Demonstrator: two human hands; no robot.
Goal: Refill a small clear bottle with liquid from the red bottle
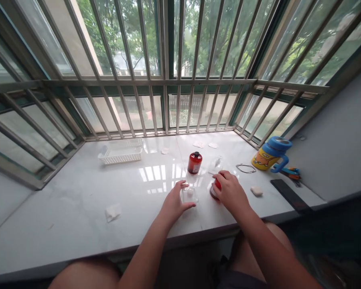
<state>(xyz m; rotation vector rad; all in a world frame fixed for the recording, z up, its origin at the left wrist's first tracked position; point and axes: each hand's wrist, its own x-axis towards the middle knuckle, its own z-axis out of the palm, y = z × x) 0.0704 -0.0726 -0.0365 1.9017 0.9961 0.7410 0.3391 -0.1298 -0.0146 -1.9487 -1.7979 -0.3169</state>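
Note:
My left hand [175,204] grips the side of a small clear square container [189,195] with something white inside. My right hand [230,192] is closed over a red-topped bottle [215,191], and most of the bottle is hidden behind my fingers. Just beyond my hands stands a red bottle with a black cap [195,162]. To its right is a clear glass jar [215,164], which stands a little beyond my right hand. Both hands rest low over a white marble sill [78,212].
A white plastic basket [120,151] sits at the back left, near the barred window [156,80]. Several white pads lie about the sill, including one [113,212] at the front left. At right are a thin wire loop [246,169], a yellow mug with blue tape rolls [270,153], and a black phone [290,195].

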